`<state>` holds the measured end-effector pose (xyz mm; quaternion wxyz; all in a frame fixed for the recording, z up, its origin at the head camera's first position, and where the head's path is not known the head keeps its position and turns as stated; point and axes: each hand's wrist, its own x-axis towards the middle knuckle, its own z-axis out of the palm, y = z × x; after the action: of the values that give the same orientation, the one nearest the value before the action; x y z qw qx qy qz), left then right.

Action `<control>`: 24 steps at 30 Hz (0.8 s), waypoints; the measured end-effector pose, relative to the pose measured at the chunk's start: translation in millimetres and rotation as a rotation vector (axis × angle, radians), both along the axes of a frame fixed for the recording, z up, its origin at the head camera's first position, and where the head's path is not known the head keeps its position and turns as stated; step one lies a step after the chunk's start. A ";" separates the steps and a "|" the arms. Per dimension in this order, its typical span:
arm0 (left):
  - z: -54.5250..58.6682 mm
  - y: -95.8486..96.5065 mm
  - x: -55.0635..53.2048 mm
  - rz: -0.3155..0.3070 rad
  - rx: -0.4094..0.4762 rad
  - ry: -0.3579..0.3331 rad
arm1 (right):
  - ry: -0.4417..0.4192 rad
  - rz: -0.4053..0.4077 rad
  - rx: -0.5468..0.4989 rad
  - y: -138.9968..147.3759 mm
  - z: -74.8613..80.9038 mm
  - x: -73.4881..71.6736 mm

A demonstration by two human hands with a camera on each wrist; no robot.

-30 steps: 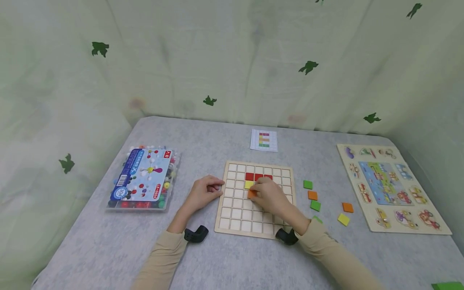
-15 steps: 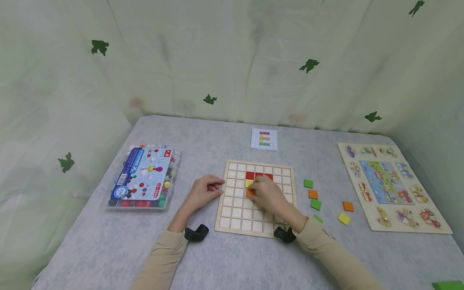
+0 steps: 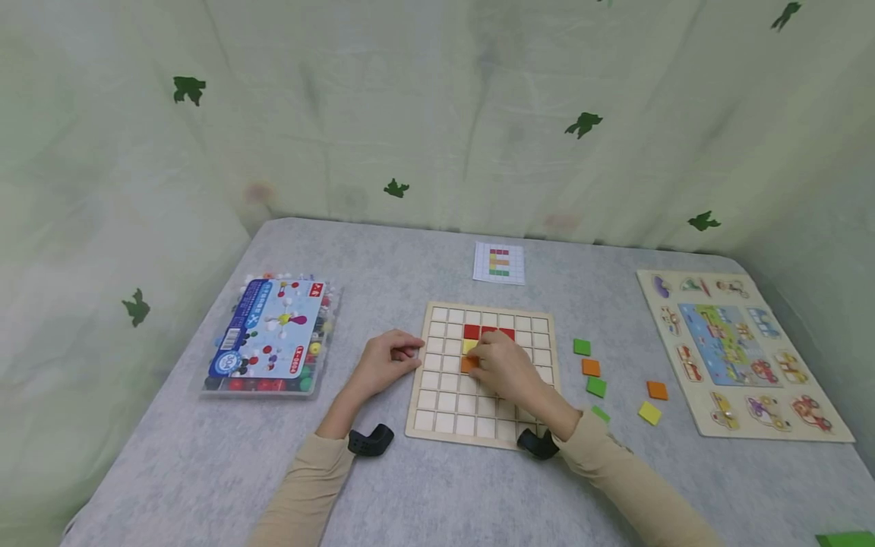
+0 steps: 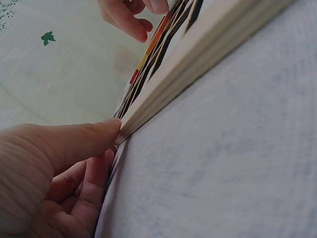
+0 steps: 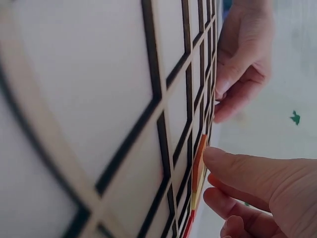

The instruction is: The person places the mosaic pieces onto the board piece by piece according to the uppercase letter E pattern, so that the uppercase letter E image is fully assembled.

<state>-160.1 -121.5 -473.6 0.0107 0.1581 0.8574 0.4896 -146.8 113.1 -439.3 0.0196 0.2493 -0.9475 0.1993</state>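
Observation:
A wooden grid board [image 3: 437,425] lies on the table in the head view. Two red tiles [image 3: 472,332] and part of another show in one row, with a yellow tile [image 3: 469,346] below. Under the yellow one is an orange tile [image 3: 468,365], over a cell. My right hand [image 3: 509,372] has its thumb on the orange tile; the other fingers bend loosely beside it in the right wrist view and partly hide the tiles. At the board's left edge, my left hand [image 3: 383,361] pinches the rim between thumb and fingers, closer in the left wrist view.
Right of the board lie loose green tiles [image 3: 582,347], orange tiles [image 3: 591,368] and a yellow tile [image 3: 649,413]. A printed pattern card [image 3: 517,266] lies behind it. A clear box of coloured balls [image 3: 266,338] stands left; a picture puzzle board [image 3: 745,357] lies far right.
The orange tile has shifted slightly left over its cell under my right hand, and more of it shows. My left hand stays at the board's edge.

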 end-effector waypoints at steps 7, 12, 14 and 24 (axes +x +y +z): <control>-1.3 -0.8 0.0 -0.001 0.002 0.006 | 0.048 -0.036 -0.026 21.0 3.9 4.0; -1.6 -1.6 -0.9 0.003 -0.008 -0.021 | 0.068 -0.089 -0.013 40.8 4.1 7.4; -1.0 -1.4 -0.9 0.003 -0.012 -0.024 | 0.060 -0.113 -0.012 49.2 4.3 9.1; -0.6 0.0 0.2 -0.004 0.012 -0.008 | 0.028 -0.271 0.018 91.5 6.6 16.6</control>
<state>-159.9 -121.5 -474.2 0.0141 0.1580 0.8540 0.4954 -130.2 204.7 -432.7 0.0571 0.1221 -0.9738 0.1830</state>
